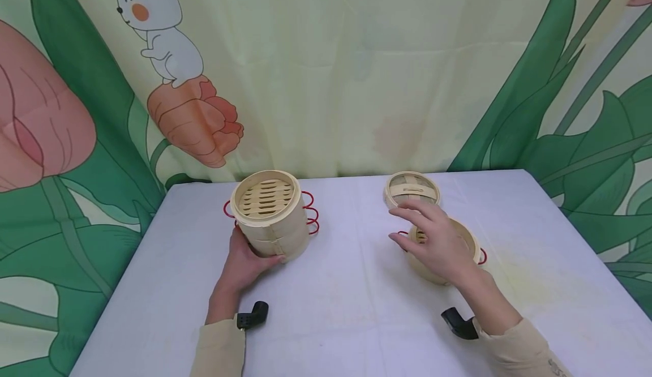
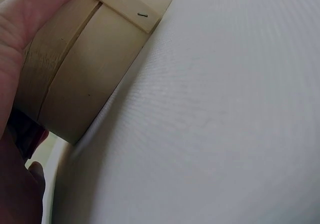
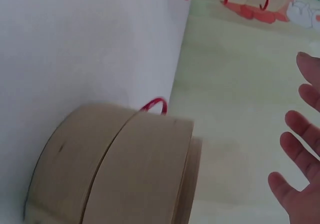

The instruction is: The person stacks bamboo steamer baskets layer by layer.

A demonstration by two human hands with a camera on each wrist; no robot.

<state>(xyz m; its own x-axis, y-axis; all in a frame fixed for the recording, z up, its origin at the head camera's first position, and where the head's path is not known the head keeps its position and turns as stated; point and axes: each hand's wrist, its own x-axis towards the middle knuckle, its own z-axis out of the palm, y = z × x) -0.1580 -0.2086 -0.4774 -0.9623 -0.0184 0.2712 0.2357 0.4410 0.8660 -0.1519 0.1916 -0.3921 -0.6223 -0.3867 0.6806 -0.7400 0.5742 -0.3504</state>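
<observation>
A stack of bamboo steamer baskets [image 1: 272, 235] with red side loops stands at the left of the table, its slatted top layer facing up. My left hand [image 1: 244, 261] grips its lower part, thumb across the front and fingers round the left side. In the left wrist view, the thumb [image 2: 35, 9] lies along the basket wall [image 2: 95, 59]. My right hand [image 1: 438, 241] hovers with spread fingers over a lower bamboo steamer basket [image 1: 428, 269] at the right, hiding part of it. The right wrist view shows these fingers [image 3: 302, 149] apart from the basket wall [image 3: 140, 169].
Behind the right basket lies a round woven bamboo lid [image 1: 412, 190] with a strap handle, partly covered by my fingers. A white cloth [image 1: 346, 309] covers the table. A printed curtain [image 1: 326, 82] hangs at the table's back edge.
</observation>
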